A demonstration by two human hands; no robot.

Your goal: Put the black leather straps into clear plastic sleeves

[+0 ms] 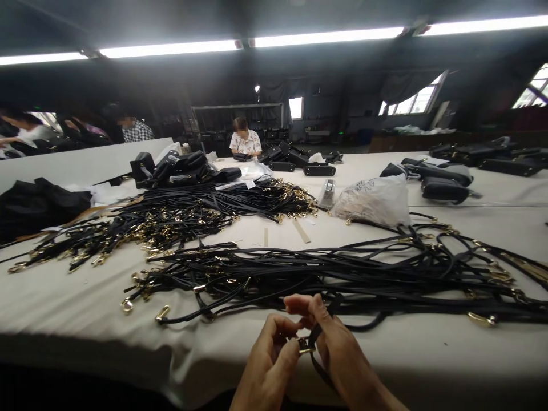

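Close to the table's front edge, my left hand (270, 362) pinches a small gold buckle (305, 345) between thumb and fingers. A black strap (315, 337) passes through the buckle. My right hand (338, 348) is closed on that strap, its thumb and forefinger pointing up and away. Part of the strap hangs down below my right palm and is hidden there. Just beyond my hands lies a long pile of black straps (299, 274) with gold clasps at both ends.
A second heap of straps (214, 205) spreads at the left. Behind it are black bags (171, 168). A filled plastic bag (374, 200) and a small clear box (327, 193) stand on the white-covered table (492, 222). More black bags (445, 182) lie right. A person (245, 140) sits opposite.
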